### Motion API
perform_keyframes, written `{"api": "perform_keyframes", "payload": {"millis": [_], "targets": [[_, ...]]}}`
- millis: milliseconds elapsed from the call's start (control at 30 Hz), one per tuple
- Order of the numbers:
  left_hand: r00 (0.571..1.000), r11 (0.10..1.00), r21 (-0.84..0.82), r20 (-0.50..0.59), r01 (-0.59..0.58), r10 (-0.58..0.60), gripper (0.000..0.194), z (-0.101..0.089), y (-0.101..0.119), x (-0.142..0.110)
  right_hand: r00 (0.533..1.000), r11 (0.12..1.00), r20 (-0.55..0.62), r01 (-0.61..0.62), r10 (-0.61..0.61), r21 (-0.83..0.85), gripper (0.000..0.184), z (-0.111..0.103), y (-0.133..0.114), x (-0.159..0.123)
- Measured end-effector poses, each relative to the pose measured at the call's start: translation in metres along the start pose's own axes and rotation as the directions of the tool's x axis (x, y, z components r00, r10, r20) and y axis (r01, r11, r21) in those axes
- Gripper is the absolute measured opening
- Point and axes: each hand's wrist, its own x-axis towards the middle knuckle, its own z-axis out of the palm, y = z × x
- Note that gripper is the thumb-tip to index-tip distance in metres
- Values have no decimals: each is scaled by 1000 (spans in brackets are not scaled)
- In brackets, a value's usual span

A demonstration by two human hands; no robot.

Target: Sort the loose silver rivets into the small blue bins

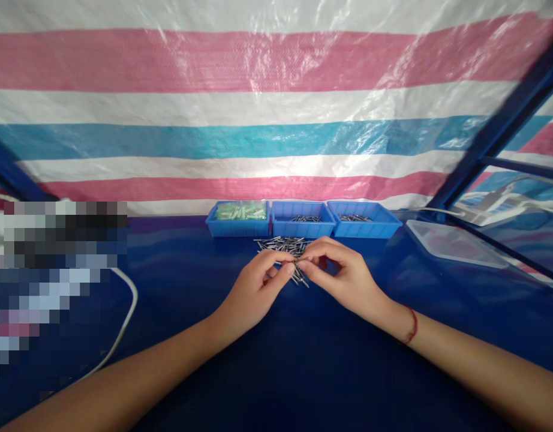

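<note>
My left hand [263, 287] and my right hand [339, 273] meet over a pile of thin metal rods [283, 244] on the blue tabletop. Thumb and forefinger of each hand are closed in a pinch, with the fingertips almost touching. Between them is a thin metal rod, mostly hidden by the fingers. The pile spreads out behind and below the fingertips. Just beyond it stand three blue bins: the left bin [238, 228] holds pale green pieces in clear plastic, while the middle bin [303, 230] and the right bin [370, 230] hold more thin metal rods.
A translucent plastic lid [451, 243] lies at the right, near a white power strip [496, 207] and its cables. On the left, a white cable [133, 294] curves over the table beside a blurred-out area. Blue frame bars and a striped plastic sheet [258, 138] enclose the table.
</note>
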Motion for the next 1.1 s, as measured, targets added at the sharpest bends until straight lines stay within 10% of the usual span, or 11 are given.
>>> {"api": "perform_keyframes", "payload": {"millis": [1100], "targets": [[991,995,-49,-108,-83,78,8,0,1,-3,997,998,71,32,-28,-52,7,1,6,-2]]}}
